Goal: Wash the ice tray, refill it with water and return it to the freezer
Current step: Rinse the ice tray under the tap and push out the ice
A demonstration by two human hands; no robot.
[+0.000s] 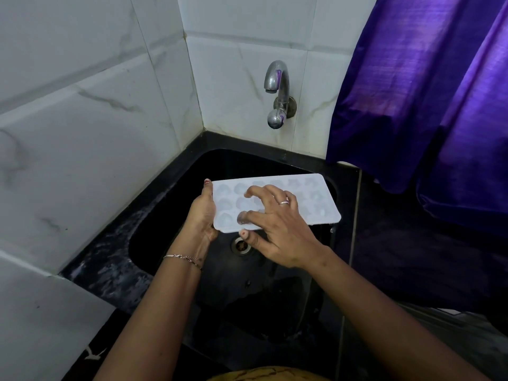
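Note:
A white ice tray (308, 204) with heart-shaped cells is held level over the black sink (170, 221). My left hand (202, 215) grips its left short edge, thumb on the top rim. My right hand (275, 229) is spread over the tray's near half, fingertips pressing into the cells, thumb below the near edge. A steel tap (277, 86) sticks out of the tiled wall above the sink; no water runs from it.
The sink drain (242, 246) lies just below the tray. White marble-look tiles (96, 119) close the left and back sides. A purple curtain (428, 92) hangs at the right over the dark counter (412, 257).

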